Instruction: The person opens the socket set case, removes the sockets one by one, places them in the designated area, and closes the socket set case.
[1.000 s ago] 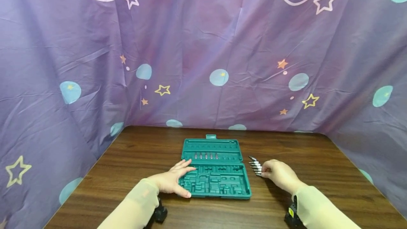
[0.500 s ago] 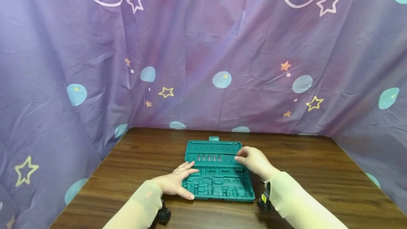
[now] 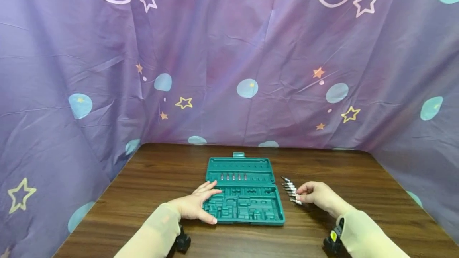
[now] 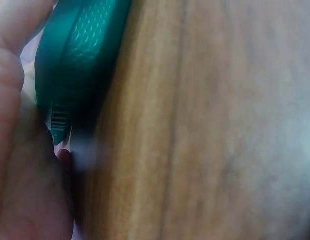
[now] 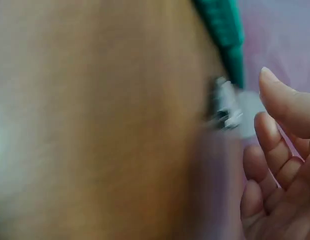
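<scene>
Purple cloth (image 3: 208, 59), printed with pale moons, star outlines and light blue blobs, hangs in soft creases behind the table and along both sides. Dark brown wood with streaky grain makes up the tabletop (image 3: 168, 164), which reaches back to the fabric.

On it, near the middle, a green plastic case (image 3: 238, 162) lies unfolded flat, its lid on the far side with a small latch (image 3: 238, 155) at the far edge. Its near half is moulded into many small recesses; five slim pinkish bits (image 3: 234, 176) stand in a row in the lid. Just right of the case, several silvery bits (image 3: 290, 189) lie side by side in a slanting line.

The left hand (image 3: 193, 207) rests over the case's left edge, fingers spread, gripping nothing. The right hand (image 3: 320, 197) is close beside the silvery bits, fingers bent, with thumb and fingertips parted and nothing between them in the right wrist view; whether a fingertip touches a bit, I cannot tell.
</scene>
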The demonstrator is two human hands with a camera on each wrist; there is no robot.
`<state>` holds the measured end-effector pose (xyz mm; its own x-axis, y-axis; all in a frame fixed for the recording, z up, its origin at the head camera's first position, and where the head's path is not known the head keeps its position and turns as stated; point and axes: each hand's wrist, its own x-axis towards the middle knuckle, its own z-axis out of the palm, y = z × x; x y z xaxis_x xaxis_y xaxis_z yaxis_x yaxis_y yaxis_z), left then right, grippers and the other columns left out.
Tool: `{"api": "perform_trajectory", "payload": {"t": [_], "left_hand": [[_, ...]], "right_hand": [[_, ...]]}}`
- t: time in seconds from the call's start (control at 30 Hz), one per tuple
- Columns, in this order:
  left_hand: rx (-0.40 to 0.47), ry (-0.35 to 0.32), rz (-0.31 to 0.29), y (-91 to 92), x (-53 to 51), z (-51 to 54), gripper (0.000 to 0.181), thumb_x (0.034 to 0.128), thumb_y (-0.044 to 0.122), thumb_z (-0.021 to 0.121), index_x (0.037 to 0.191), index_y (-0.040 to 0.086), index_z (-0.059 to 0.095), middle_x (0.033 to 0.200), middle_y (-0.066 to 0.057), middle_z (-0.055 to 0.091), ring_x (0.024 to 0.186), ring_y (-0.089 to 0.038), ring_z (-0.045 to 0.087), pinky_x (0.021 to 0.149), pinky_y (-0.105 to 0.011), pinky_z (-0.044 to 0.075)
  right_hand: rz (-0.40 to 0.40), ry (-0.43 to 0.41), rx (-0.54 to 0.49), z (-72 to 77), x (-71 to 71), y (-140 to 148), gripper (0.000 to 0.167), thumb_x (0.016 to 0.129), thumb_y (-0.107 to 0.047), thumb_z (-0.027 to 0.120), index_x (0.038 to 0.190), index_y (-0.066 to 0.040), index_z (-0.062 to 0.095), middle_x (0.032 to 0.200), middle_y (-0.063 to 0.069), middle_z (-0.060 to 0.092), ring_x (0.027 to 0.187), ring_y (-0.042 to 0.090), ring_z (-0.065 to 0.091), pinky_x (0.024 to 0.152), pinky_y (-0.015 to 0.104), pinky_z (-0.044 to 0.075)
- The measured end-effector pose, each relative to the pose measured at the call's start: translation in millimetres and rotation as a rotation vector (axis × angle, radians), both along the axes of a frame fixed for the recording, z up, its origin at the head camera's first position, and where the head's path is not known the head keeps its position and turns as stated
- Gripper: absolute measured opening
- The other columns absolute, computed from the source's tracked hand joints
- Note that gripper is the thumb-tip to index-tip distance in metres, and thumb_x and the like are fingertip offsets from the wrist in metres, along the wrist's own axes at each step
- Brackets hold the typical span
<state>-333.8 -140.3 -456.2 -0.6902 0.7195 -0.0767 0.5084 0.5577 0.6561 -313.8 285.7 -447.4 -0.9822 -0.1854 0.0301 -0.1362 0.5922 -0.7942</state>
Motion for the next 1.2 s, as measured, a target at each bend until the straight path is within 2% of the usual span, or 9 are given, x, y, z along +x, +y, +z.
{"api": "perform_trajectory", "payload": {"t": [0.1,0.27,0.37,0.53,0.9,1.2], "left_hand": [[0.0,-0.002,0.004,-0.8,0.4,0.3,0.089,0.0767,0.041,0.078,0.149,0.016,0.034,0.161,-0.007,0.007,0.147,-0.031,-0.003,0.11,-0.064,0.01],[0.008,0.004,0.005,0.2,-0.9,-2.1,0.089,0.0754,0.043,0.079,0.149,0.016,0.035,0.161,-0.007,0.009,0.147,-0.031,-0.002,0.11,-0.064,0.01],[0.004,0.015,0.007,-0.1,-2.0,-4.7,0.09,0.0748,0.046,0.078,0.149,0.017,0.036,0.161,-0.006,0.009,0.147,-0.031,-0.001,0.11,-0.063,0.01],[-0.001,0.029,0.007,-0.7,-2.8,-6.8,0.09,0.0742,0.046,0.078,0.149,0.018,0.036,0.161,-0.006,0.01,0.147,-0.031,0.0,0.11,-0.063,0.011],[-0.01,0.01,0.011,-0.3,-3.4,-5.1,0.09,0.0748,0.046,0.077,0.149,0.019,0.035,0.162,-0.004,0.009,0.147,-0.029,-0.002,0.111,-0.061,0.01],[-0.003,0.013,0.012,-0.4,-3.0,-4.4,0.091,0.0739,0.044,0.079,0.149,0.017,0.036,0.161,-0.006,0.01,0.147,-0.03,-0.001,0.111,-0.062,0.011]], "right_hand": [[-0.022,-0.045,-0.051,-12.0,3.9,5.2,0.025,0.078,-0.009,0.078,0.093,0.006,0.065,0.077,0.002,0.06,0.071,0.014,0.053,0.063,0.026,0.043],[-0.077,0.023,0.012,-18.8,5.5,2.5,0.019,0.074,-0.01,0.08,0.085,0.0,0.067,0.076,0.001,0.062,0.071,0.014,0.053,0.064,0.027,0.042],[-0.102,0.065,0.058,-19.0,5.3,0.8,0.016,0.073,-0.01,0.081,0.081,-0.003,0.068,0.076,0.001,0.064,0.071,0.013,0.053,0.065,0.027,0.041],[-0.104,0.086,0.072,-20.2,3.5,0.2,0.014,0.073,-0.01,0.08,0.08,-0.004,0.069,0.075,0.001,0.065,0.07,0.013,0.054,0.064,0.026,0.042],[-0.122,0.053,-0.009,-18.6,5.4,-1.2,0.017,0.073,-0.007,0.08,0.084,0.0,0.068,0.073,0.002,0.064,0.068,0.013,0.055,0.062,0.025,0.043],[-0.15,0.007,-0.044,-11.5,3.7,-0.9,0.02,0.077,-0.01,0.078,0.089,0.003,0.068,0.081,0.004,0.065,0.072,0.014,0.051,0.062,0.027,0.04]]}}
